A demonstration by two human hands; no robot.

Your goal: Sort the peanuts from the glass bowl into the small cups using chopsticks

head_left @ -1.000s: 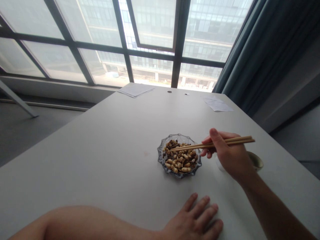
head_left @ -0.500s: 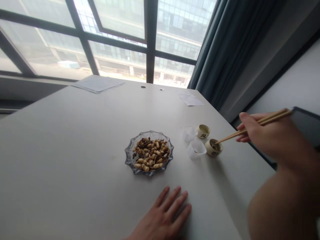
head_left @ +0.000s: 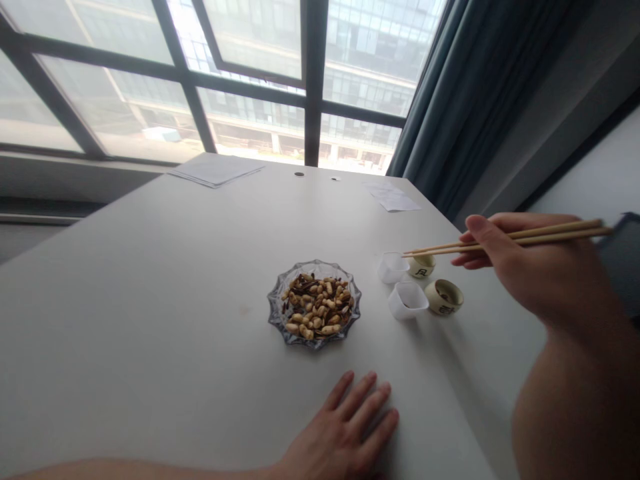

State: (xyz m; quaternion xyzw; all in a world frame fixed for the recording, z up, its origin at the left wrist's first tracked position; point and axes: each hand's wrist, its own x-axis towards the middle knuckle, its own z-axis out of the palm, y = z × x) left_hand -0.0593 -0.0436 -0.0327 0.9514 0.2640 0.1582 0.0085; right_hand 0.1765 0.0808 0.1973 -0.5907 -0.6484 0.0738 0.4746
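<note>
My right hand grips a pair of wooden chopsticks, held almost level with their tips above the far small cups. I see nothing between the tips. Under them stand two clear plastic cups and two cream ceramic cups. A glass dish of mixed peanuts and dark seeds sits on the white table, left of the cups. My left hand lies flat on the table near its front edge, fingers spread, holding nothing.
Sheets of paper lie at the table's far left, and a smaller slip at the far right. A big window runs behind the table. A dark curtain hangs at the right. The table's right edge is close to the cups.
My right hand carried the chopsticks from the dish to the near ceramic cup, dipped their tips into it, then lifted them level above the cups. The view swung right. My left hand stayed flat.
</note>
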